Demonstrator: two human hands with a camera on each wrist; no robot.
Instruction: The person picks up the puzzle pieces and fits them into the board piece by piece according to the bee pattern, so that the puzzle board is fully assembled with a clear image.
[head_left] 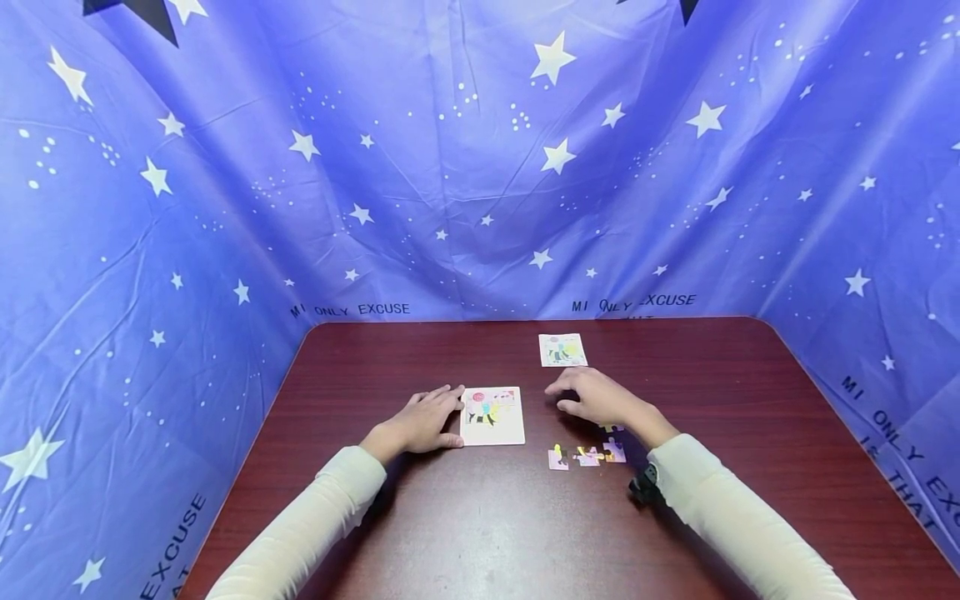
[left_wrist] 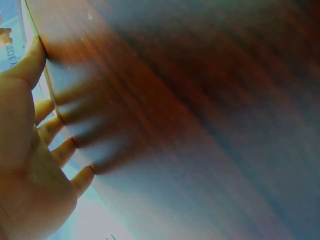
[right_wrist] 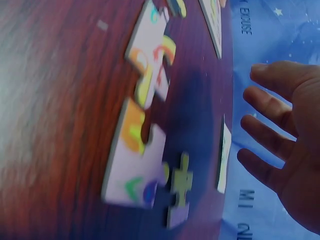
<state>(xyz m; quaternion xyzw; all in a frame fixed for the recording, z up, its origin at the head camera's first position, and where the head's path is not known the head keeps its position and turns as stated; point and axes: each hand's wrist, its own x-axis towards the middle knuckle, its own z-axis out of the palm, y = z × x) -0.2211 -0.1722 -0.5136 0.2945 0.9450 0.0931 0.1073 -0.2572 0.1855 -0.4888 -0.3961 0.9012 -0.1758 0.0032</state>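
Note:
A square white puzzle board (head_left: 493, 432) with part of a colourful picture lies on the table. My left hand (head_left: 424, 422) rests along its left edge, fingers spread and thumb at the near corner. In the left wrist view, the fingertips (left_wrist: 84, 176) of that hand touch the tabletop. My right hand (head_left: 596, 397) is over the table to the right of the board, holding nothing. Its fingers (right_wrist: 267, 135) are loosely bent and apart in the right wrist view. Several loose jigsaw pieces (head_left: 558, 457) lie beneath and nearer than it, partly hidden by the wrist.
Beyond my right hand lies a small printed card (head_left: 562, 351) with a similar picture. The dark red wooden table (head_left: 465, 508) ends at a blue star-patterned curtain (head_left: 450, 167) behind and on both sides. A black object (head_left: 643, 485) is at the right cuff.

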